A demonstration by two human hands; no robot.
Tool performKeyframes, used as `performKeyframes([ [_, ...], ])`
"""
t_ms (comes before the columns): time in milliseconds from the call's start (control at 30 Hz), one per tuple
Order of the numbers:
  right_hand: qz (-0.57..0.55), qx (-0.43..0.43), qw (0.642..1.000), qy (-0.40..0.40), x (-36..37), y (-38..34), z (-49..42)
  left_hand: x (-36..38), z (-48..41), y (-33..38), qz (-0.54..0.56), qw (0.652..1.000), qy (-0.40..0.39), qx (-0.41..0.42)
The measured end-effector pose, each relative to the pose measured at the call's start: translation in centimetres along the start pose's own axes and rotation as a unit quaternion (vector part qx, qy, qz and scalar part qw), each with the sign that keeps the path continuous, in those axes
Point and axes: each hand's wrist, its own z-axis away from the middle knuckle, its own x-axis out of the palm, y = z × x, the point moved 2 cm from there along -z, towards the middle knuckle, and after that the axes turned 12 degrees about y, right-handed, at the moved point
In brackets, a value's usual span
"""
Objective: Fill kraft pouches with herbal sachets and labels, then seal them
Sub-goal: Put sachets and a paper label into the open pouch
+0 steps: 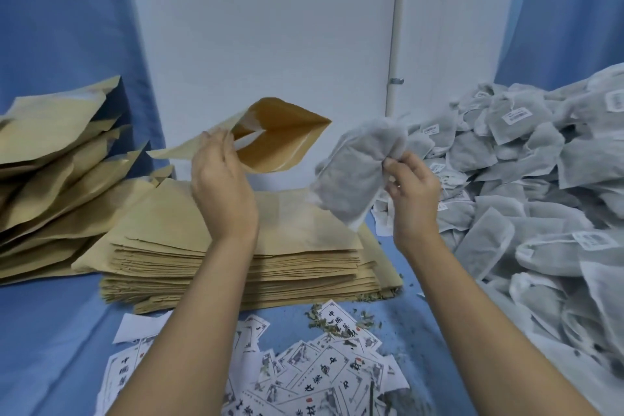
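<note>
My left hand [221, 176] holds an open kraft pouch [277, 142] in the air by its near edge, with the mouth gaping towards the right. A white slip shows inside the mouth. My right hand [410, 184] pinches a grey herbal sachet [358, 169] by its gathered side, just to the right of the pouch mouth. The sachet hangs apart from the pouch. Both are held above the stack of flat kraft pouches [236, 257].
A heap of filled kraft pouches [57, 162] lies at the left. A large pile of grey sachets [540, 179] covers the right side. Printed paper labels [320, 371] and loose herb crumbs are scattered on the blue cloth [50, 331] near me. A white wall stands behind.
</note>
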Motion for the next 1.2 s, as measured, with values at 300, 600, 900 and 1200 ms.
performKeyframes([
  [300, 0.000, 0.047, 0.999, -0.026, 2.2, -1.1, 0.4, -0.4, 3.0, -0.1, 0.000, 0.995, -0.097, -0.018],
  [600, 0.090, -0.119, 0.988, 0.050, 3.9, -1.5, 2.0, -0.5, 4.4, 0.3, 0.015, 0.986, -0.163, 0.016],
  [900, 0.279, -0.239, 0.929, -0.044, 1.5, 0.3, 3.0, -0.6, 3.8, 0.3, 0.041, 0.992, -0.101, -0.070],
  [1200, 0.611, -0.132, 0.720, -0.301, 4.6, 2.2, 2.8, -0.9, 6.0, -0.2, 0.016, 0.989, -0.140, -0.053],
])
